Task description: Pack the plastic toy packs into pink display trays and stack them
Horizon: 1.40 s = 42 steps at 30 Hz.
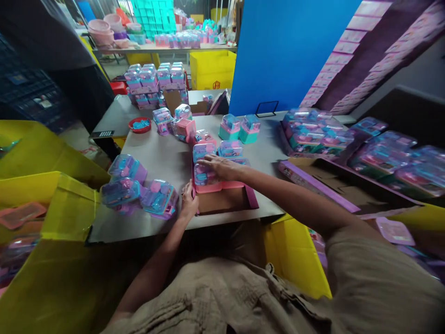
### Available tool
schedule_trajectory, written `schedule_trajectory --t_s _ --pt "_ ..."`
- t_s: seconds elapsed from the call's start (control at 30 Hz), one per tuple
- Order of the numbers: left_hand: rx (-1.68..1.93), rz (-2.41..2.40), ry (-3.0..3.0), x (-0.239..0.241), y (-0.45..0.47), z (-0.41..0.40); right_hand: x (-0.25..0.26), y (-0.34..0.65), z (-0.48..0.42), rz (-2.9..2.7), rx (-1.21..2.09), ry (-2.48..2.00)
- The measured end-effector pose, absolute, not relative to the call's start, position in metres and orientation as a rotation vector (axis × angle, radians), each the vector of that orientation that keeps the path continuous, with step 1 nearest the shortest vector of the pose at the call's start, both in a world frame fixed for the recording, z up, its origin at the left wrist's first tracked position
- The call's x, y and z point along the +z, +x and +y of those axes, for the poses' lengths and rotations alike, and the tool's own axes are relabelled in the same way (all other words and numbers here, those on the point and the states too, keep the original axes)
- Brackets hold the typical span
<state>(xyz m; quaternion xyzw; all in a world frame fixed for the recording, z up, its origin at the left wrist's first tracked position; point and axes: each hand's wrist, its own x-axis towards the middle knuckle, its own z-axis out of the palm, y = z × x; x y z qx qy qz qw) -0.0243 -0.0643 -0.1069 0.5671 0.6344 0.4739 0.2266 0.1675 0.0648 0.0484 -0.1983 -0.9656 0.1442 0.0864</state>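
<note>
A shallow cardboard display tray (222, 202) with purple sides lies near the table's front edge, its near part showing bare brown card. Several clear-lidded plastic toy cases fill its far part. Fingers stretched, my right hand (224, 168) rests over the top of a pink-based toy case (205, 178) in the tray. My left hand (189, 203) is closed on the tray's left wall near the front corner. To its left stand a few loose purple-based toy cases (158, 197).
Two green-based cases (249, 130) stand beyond the tray. At right are a filled tray (313, 132) and an open one (323, 181). A red basket (140, 125) holds small blue pieces. Yellow bins (69, 199) flank the table; a blue panel (285, 55) rises behind. A person stands at far left.
</note>
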Motion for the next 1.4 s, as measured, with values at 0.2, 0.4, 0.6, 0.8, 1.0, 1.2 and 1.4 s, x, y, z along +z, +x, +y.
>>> schedule_trajectory --t_s 0.2,0.4,0.6,0.8,1.0,1.2,1.4 --pt "1.223 1.809 1.571 -0.085 -0.022 -0.072 0.047 0.167 0.063 -2.838 0.378 -0.551" --pt "1.245 1.734 2.153 -0.003 -0.011 -0.059 0.060 0.228 0.057 -2.708 0.143 -0.741" --pt "0.517 1.656 2.614 0.038 0.003 -0.009 0.038 0.274 0.063 -2.753 0.072 -0.890" --pt "0.200 1.610 2.856 0.048 0.000 0.001 0.031 0.255 0.077 -2.911 -0.120 -0.684" --pt "0.200 1.630 2.938 0.046 0.003 0.000 0.033 0.249 0.071 -2.786 0.015 -0.703" --pt "0.140 1.758 2.818 0.048 0.015 -0.005 0.039 0.243 0.051 -2.410 0.143 -0.888" --pt "0.568 1.647 2.670 0.061 -0.002 -0.039 0.031 0.257 0.041 -2.349 0.090 -0.879"
